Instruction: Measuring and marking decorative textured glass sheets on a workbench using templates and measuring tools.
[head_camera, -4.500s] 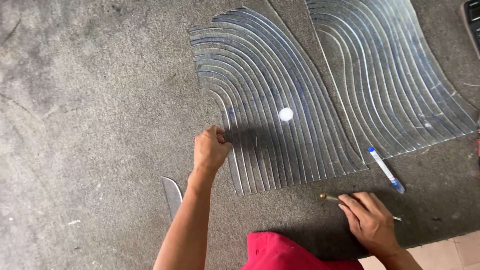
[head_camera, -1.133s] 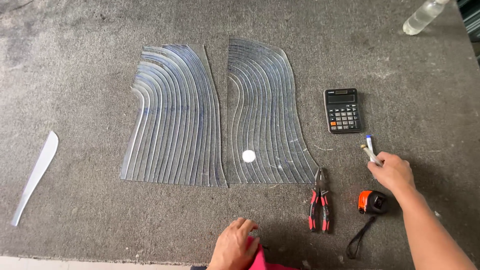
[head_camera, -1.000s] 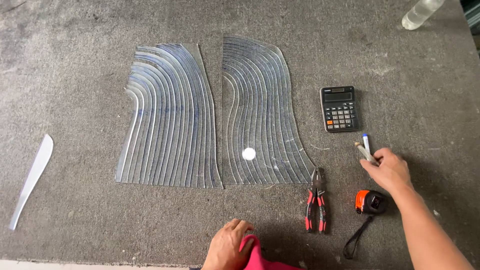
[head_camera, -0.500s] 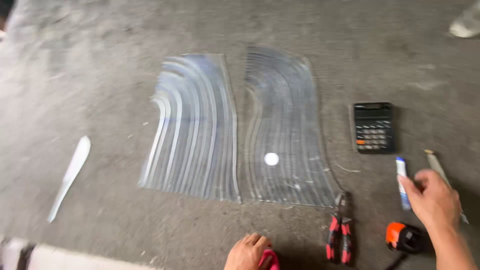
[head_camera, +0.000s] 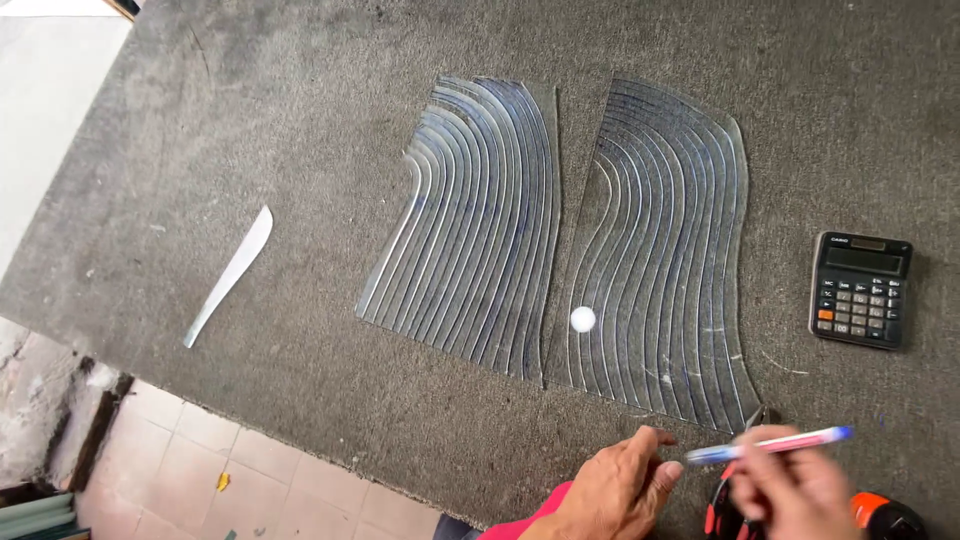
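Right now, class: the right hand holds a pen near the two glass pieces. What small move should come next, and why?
Probably bring the pen in the right hand up to the right-hand glass piece. Its near corner lies just above the pen tip, and the left hand rests beside it.

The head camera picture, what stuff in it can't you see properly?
- Pliers, head view: only red handle bits show; the right hand covers the rest.
- Orange and black tool: cut off by the bottom edge and partly behind the right hand.
- Right hand and blue-capped pen: motion-blurred, so the grip is unclear.
- Calculator: keys too small to read.
- Left hand: wrist cut off by the bottom edge.
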